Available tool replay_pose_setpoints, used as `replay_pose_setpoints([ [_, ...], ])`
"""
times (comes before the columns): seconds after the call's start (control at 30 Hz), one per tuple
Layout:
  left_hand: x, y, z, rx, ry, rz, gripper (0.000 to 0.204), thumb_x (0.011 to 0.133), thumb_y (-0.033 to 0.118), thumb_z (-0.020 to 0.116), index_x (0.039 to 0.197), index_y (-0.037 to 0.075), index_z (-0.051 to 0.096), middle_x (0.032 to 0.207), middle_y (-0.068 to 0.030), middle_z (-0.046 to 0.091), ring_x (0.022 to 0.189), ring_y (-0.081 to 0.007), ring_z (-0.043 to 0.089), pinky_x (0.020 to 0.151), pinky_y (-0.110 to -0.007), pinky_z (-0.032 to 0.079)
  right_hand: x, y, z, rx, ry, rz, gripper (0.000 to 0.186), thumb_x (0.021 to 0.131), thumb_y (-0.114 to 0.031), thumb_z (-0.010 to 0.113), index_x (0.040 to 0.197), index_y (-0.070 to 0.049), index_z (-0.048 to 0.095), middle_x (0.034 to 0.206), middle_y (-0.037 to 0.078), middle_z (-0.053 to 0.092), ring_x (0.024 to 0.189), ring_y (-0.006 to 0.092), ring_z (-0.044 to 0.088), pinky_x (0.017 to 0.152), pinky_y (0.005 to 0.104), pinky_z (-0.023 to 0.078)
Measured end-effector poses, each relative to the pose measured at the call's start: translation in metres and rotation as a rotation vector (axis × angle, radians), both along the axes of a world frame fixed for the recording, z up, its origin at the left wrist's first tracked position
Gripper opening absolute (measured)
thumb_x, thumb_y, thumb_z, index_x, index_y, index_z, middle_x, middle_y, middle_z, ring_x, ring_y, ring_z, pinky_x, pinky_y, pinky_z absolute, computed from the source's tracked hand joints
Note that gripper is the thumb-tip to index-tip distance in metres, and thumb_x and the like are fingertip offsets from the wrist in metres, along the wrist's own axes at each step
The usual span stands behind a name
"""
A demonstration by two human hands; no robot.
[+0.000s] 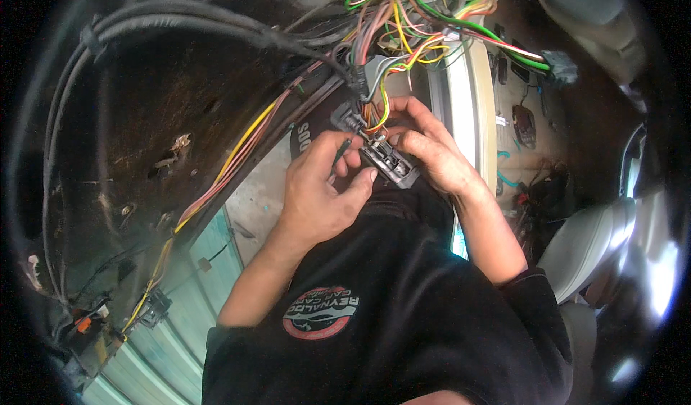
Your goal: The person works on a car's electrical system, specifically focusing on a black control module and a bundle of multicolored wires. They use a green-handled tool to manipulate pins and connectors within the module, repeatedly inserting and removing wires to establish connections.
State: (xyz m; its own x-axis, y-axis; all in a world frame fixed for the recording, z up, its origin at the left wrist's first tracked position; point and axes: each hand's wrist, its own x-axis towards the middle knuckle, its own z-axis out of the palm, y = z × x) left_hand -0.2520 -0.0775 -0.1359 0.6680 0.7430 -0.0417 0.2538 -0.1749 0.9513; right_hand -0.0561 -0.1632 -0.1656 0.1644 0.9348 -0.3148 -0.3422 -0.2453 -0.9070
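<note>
A black multi-slot wiring connector (pixel 391 163) is held in front of my chest, tilted down to the right. My right hand (pixel 435 149) grips it from the right, its thumb by the wires that enter the upper end. My left hand (pixel 320 189) is closed round a thin dark rod-like tool (pixel 343 150), whose exact kind I cannot make out. The left fingertips are close against the connector's left side. Yellow, white and brown wires (pixel 384 103) run up from the connector. Beside it, at its upper left, is a dark plastic piece (pixel 348 117).
Overhead hangs a loose tangle of coloured wires (pixel 403 16), with a grey plug (pixel 561 67) dangling at right. Black cables (pixel 180 13) arch across the dark panel (pixel 158 110) at left. A yellow and pink wire bundle (pixel 230 160) runs down it. A grey seat (pixel 594 250) stands at right.
</note>
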Motion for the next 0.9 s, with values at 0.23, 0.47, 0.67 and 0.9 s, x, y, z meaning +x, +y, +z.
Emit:
replay_pose_setpoints([
  [0.23,-0.009,0.001,-0.021,-0.198,-0.150,0.041,0.044,0.078,0.006,0.084,0.115,0.003,0.060,0.093,0.0003,0.060,0.085,-0.0078,0.052,0.074,-0.024,0.047,-0.013,0.005,-0.023,0.003,0.431,0.135,0.096,0.087,-0.023,0.080,0.163,-0.008,0.023,0.142,0.014,0.051,0.130,0.0239,0.054,0.108,0.0378,0.044],
  [0.47,-0.008,-0.004,-0.015,-0.147,-0.162,-0.008,0.054,0.076,0.007,0.085,0.123,0.002,0.061,0.111,-0.0037,0.062,0.094,-0.0117,0.055,0.081,-0.028,0.049,-0.035,0.000,-0.032,0.267,0.257,-0.325,0.109,0.072,-0.005,0.092,0.154,-0.012,0.021,0.140,0.015,0.049,0.130,0.0288,0.051,0.113,0.0450,0.043],
  [0.67,0.003,-0.002,-0.030,0.096,-0.303,-0.018,0.045,0.076,0.003,0.084,0.118,0.001,0.068,0.118,-0.0097,0.068,0.105,-0.0208,0.061,0.093,-0.033,0.049,-0.048,-0.004,-0.023,0.479,0.389,-0.501,0.086,0.078,-0.012,0.083,0.142,-0.022,0.027,0.135,0.011,0.046,0.125,0.0301,0.054,0.109,0.0483,0.044],
  [0.9,0.003,0.006,-0.023,0.154,-0.339,-0.047,0.044,0.077,0.003,0.084,0.118,-0.002,0.069,0.120,-0.0113,0.067,0.105,-0.0175,0.058,0.092,-0.030,0.045,-0.045,0.008,-0.037,0.593,0.499,-0.505,0.065,0.086,-0.027,0.075,0.139,-0.020,0.039,0.132,0.009,0.053,0.124,0.0310,0.056,0.106,0.0531,0.047],
])
